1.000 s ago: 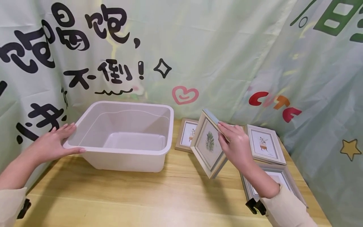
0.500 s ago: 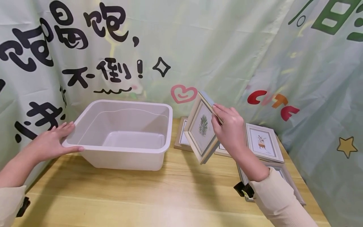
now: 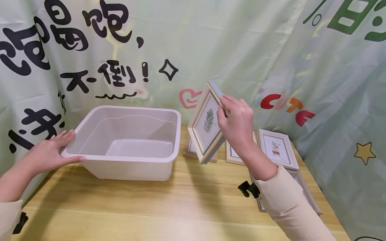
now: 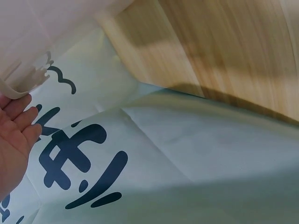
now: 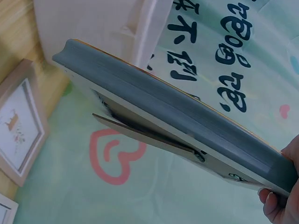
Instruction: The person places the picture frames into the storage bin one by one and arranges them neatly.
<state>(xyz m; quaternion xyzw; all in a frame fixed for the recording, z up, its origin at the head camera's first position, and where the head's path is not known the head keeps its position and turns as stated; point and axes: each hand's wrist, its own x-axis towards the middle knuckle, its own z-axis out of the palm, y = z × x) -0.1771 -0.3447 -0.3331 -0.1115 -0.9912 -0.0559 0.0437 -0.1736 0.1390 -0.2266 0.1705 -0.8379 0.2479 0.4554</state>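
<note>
Pinched by its top edge, a picture frame (image 3: 208,122) with a green leaf print hangs above the table in my right hand (image 3: 236,120). It is tilted, its printed face turned left. In the right wrist view, the side of this picture frame (image 5: 173,112) is grey, and a backing stand sticks out a little behind. My left hand (image 3: 49,150) rests on the left front corner of a white plastic bin (image 3: 129,170), thumb along the front rim. Fingers of the left hand (image 4: 16,140) look nearly straight in the left wrist view. Nothing lies on the bin's visible floor.
More picture frames lie on the wooden table (image 3: 169,207): a brown frame (image 3: 188,152) partly behind the held one, a pale frame (image 3: 233,156), a plant-print frame (image 3: 275,147), and a grey frame (image 3: 306,194) under the right forearm. A printed curtain (image 3: 229,50) stands behind.
My right hand has lifted the picture frame upward and to the left, toward the bin, uncovering more of the pale frame. The left hand keeps its place on the bin.
</note>
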